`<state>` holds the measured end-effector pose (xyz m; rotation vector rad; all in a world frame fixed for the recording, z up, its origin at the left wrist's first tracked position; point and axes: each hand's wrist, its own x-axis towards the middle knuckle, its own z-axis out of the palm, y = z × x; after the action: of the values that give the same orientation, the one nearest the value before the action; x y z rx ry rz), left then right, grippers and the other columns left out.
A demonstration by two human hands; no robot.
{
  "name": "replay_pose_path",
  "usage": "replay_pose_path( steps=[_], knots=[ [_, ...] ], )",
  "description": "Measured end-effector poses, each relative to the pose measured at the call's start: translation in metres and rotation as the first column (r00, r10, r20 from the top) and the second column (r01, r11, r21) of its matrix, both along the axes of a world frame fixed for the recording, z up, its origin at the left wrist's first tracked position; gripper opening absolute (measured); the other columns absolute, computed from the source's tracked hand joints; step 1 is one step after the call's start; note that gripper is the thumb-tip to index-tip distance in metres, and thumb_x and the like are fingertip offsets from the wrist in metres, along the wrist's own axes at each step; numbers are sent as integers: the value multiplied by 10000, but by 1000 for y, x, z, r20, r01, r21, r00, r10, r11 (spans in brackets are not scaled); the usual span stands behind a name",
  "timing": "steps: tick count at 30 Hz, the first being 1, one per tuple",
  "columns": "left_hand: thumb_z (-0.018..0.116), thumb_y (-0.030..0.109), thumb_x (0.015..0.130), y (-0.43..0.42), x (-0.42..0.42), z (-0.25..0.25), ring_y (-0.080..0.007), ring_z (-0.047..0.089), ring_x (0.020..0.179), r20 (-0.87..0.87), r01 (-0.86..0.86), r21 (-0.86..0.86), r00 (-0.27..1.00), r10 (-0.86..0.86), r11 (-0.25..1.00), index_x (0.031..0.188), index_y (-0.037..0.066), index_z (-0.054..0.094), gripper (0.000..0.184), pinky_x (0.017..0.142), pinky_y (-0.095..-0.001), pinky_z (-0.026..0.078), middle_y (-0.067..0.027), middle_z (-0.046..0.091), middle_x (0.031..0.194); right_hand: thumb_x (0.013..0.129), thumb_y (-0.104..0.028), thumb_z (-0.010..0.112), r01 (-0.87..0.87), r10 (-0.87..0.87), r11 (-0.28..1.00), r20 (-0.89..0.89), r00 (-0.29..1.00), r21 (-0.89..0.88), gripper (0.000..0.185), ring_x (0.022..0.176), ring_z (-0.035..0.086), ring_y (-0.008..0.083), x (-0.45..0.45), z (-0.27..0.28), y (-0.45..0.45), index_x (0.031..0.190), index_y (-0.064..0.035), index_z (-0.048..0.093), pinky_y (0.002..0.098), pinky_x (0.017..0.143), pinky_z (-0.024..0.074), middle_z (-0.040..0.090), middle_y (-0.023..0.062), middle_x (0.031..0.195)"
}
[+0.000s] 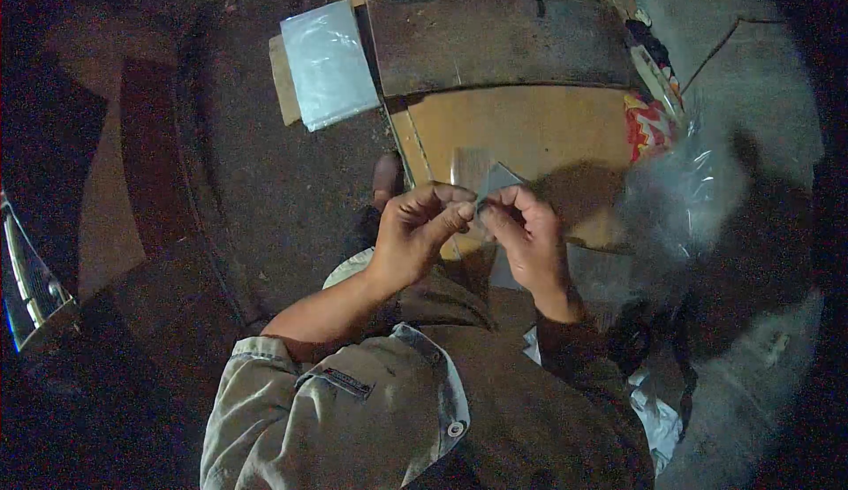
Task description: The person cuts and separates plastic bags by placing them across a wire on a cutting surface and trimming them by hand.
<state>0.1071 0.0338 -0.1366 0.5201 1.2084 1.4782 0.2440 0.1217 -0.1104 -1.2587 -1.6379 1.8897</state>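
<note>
My left hand (pixel 413 232) and my right hand (pixel 532 241) meet fingertip to fingertip over a tan board (pixel 521 119). Both pinch a small, thin, see-through plastic piece (pixel 482 188), which looks like a little plastic bag. Its lower part is hidden by my fingers. Just beyond my fingertips shows a pale clear rectangle (pixel 469 165); I cannot tell whether it belongs to the same piece or lies on the board.
A stack of clear plastic sheets or bags (pixel 329 66) lies at the upper left of the board. Across its far part rests a dark worn panel (pixel 499 39). To the right are a red printed packet (pixel 647 128) and a large crumpled clear plastic bag (pixel 676 189).
</note>
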Motion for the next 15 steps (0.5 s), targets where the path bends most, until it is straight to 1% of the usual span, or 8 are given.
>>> replay_pose_path(
  steps=[1, 5, 7, 8, 10, 11, 14, 15],
  knots=[
    [585, 169, 911, 1, -2, 0, -66, 548, 690, -40, 28, 6, 999, -27, 1000, 913, 4, 625, 169, 613, -228, 459, -14, 627, 791, 856, -116, 635, -36, 35, 999, 4, 999, 32, 108, 675, 476, 34, -1, -1, 1, 857, -22, 583, 210, 609, 407, 553, -39, 743],
    [601, 152, 899, 6, -3, -2, -69, 552, 690, 0, -17, -57, 1000, 17, 998, 916, -7, 625, 161, 606, -219, 458, -21, 627, 783, 859, -115, 629, -29, 31, 999, -64, 997, 41, 108, 711, 493, 40, -4, -6, 3, 880, -16, 591, 216, 638, 420, 566, -26, 771],
    [613, 130, 888, 12, -3, -11, -75, 554, 682, 1, -50, -56, 999, 50, 997, 914, -18, 625, 151, 606, -215, 457, -30, 626, 773, 860, -109, 623, -49, 65, 985, -93, 993, 163, 107, 709, 514, 45, -4, -21, 5, 910, -17, 602, 214, 636, 425, 582, -18, 794],
    [613, 130, 888, 15, -4, -12, -75, 554, 682, 3, -52, -58, 999, 52, 997, 914, -18, 625, 151, 606, -215, 457, -30, 626, 773, 860, -109, 623, -51, 67, 986, -91, 994, 161, 107, 709, 514, 45, -5, -20, 7, 910, -17, 602, 214, 636, 425, 582, -18, 794],
    [630, 126, 875, 24, -6, -15, -81, 555, 675, -14, -135, -48, 991, 135, 990, 901, -24, 624, 152, 603, -222, 459, -38, 624, 759, 865, -111, 616, 14, -16, 997, -35, 999, -82, 116, 706, 538, 52, -8, -16, 10, 924, -12, 605, 208, 640, 440, 600, -5, 822],
    [618, 88, 871, 26, -7, -22, -111, 584, 679, 3, -141, -48, 990, 141, 989, 890, -21, 613, 112, 607, -259, 497, -64, 639, 821, 865, -111, 616, 11, -14, 996, -32, 999, -88, 116, 706, 538, 52, -7, -19, 13, 924, -12, 605, 208, 640, 440, 600, -5, 822],
    [637, 118, 868, 37, -10, -29, -92, 559, 677, -25, -198, -41, 980, 198, 979, 897, -17, 625, 139, 615, -238, 468, -39, 625, 763, 879, -124, 607, -34, 34, 999, 3, 999, -33, 132, 712, 562, 60, -7, -33, 23, 935, -5, 601, 210, 644, 456, 609, 7, 834],
    [640, 108, 864, 40, -14, -30, -95, 568, 694, -90, -170, -85, 983, 162, 982, 906, -16, 624, 132, 618, -244, 476, -37, 630, 784, 884, -135, 605, -43, 42, 999, -37, 998, -20, 143, 710, 559, 59, -9, -36, 26, 942, -5, 599, 210, 641, 457, 605, 6, 828]
  ],
)
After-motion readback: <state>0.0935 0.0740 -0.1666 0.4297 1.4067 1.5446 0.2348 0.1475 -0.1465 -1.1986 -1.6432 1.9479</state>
